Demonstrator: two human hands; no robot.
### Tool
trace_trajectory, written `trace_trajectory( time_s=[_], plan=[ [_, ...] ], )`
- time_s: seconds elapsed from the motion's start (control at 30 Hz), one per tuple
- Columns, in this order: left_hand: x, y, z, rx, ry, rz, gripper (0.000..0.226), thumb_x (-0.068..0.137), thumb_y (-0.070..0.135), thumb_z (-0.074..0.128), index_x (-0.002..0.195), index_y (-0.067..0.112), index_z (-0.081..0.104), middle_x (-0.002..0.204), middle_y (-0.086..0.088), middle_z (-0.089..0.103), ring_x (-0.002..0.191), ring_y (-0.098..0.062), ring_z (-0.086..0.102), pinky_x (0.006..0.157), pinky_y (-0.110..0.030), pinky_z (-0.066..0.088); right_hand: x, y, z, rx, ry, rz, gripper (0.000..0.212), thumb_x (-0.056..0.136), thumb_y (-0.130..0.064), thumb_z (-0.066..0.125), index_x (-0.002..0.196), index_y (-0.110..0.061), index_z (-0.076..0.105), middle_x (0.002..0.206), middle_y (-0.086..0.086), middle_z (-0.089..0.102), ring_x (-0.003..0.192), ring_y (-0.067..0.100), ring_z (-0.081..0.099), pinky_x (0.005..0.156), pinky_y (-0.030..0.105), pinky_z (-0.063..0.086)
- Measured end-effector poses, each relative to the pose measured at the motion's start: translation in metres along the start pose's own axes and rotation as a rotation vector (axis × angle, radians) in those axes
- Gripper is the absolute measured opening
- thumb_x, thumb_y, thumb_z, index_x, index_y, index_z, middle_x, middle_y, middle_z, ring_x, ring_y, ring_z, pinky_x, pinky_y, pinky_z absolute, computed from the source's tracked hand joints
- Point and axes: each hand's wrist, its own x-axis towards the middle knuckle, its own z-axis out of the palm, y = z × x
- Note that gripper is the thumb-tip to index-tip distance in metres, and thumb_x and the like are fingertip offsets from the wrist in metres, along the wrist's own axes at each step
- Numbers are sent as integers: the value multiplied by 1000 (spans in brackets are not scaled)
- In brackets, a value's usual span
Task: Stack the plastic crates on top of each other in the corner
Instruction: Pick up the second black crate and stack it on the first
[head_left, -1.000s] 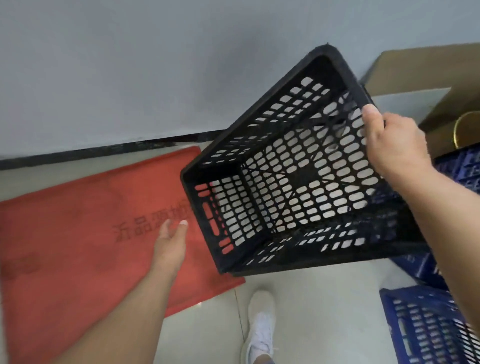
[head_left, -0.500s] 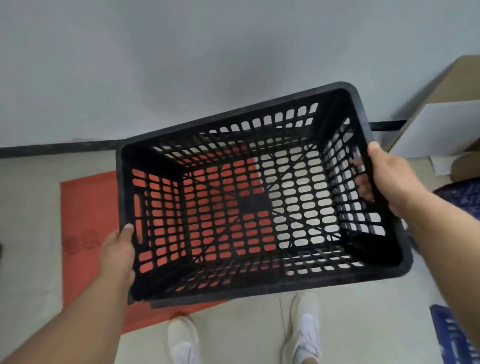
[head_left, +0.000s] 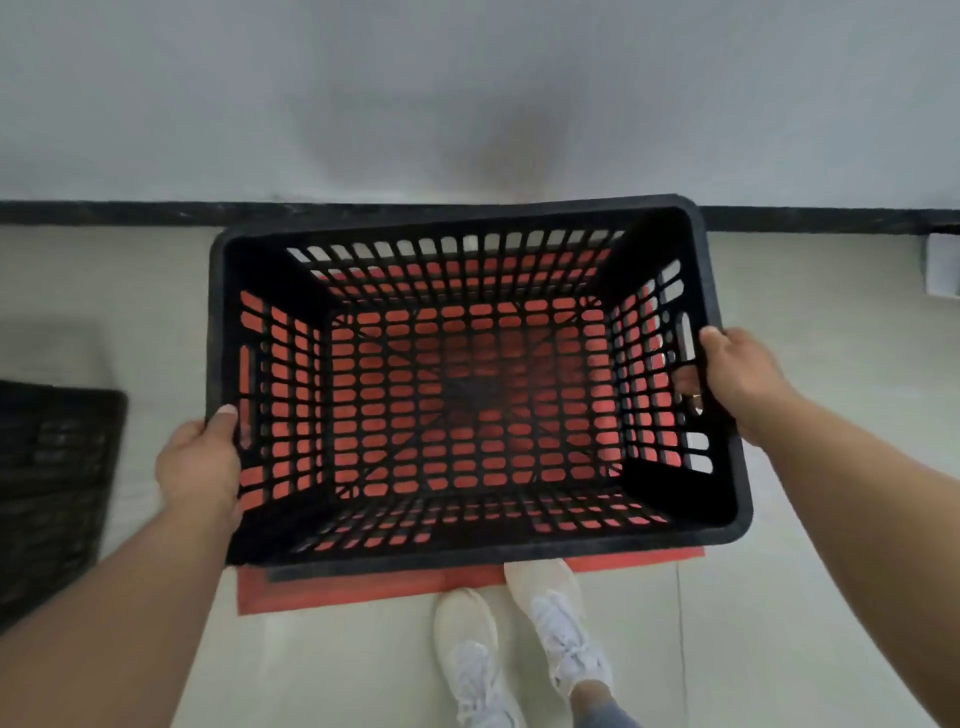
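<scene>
A black perforated plastic crate (head_left: 470, 218) hangs upright in front of me, its open top toward the camera. My left hand (head_left: 200, 462) grips its left short side near the rim. My right hand (head_left: 737, 379) holds the right short side, fingers through the handle slot. A red mat (head_left: 415, 587) on the floor shows through the crate's holes and below its near edge. Another black crate (head_left: 52, 483) stands on the floor at the far left, blurred and cut off by the frame.
A grey wall (head_left: 467, 93) with a black skirting strip (head_left: 104, 213) runs across the back. My two white shoes (head_left: 519, 644) stand on the pale tiled floor just behind the mat. A white object (head_left: 943, 270) sits at the right edge.
My left hand took hold of the crate's left side. The crate levelled out from a steep tilt and swung left over the red mat. The blue crates and cardboard box left the view.
</scene>
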Motion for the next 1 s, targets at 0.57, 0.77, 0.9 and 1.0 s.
trace_trajectory(
  time_s=[0.57, 0.77, 0.9, 1.0],
  plan=[
    [98, -52, -1, 140, -170, -22, 37, 91, 44, 30, 108, 19, 52, 97, -9, 66, 89, -29, 65, 82, -50, 52, 24, 32, 67, 141, 63, -68, 28, 99, -24, 31, 87, -15, 55, 78, 10, 66, 64, 23, 61, 61, 33, 50],
    [98, -55, 5, 81, -167, 5, 27, 99, 31, 29, 86, 25, 52, 80, -5, 59, 72, -17, 58, 73, -32, 48, 27, 38, 72, 52, 130, -94, 30, 94, -26, 31, 75, -19, 54, 71, 7, 60, 57, 19, 51, 58, 31, 45],
    [97, -55, 6, 91, -192, -27, 31, 98, 35, 31, 81, 22, 53, 74, -4, 56, 62, -20, 51, 66, -35, 45, 24, 36, 74, -10, 136, -82, 33, 98, -27, 30, 79, -14, 53, 68, 6, 56, 55, 18, 48, 52, 28, 41],
    [91, -47, 0, 50, -157, -2, 30, 99, 32, 33, 77, 23, 52, 72, -5, 53, 57, -20, 46, 59, -33, 42, 16, 22, 70, -4, 121, -76, 33, 98, -27, 32, 82, -10, 55, 70, 7, 56, 56, 20, 48, 53, 28, 41]
  ],
)
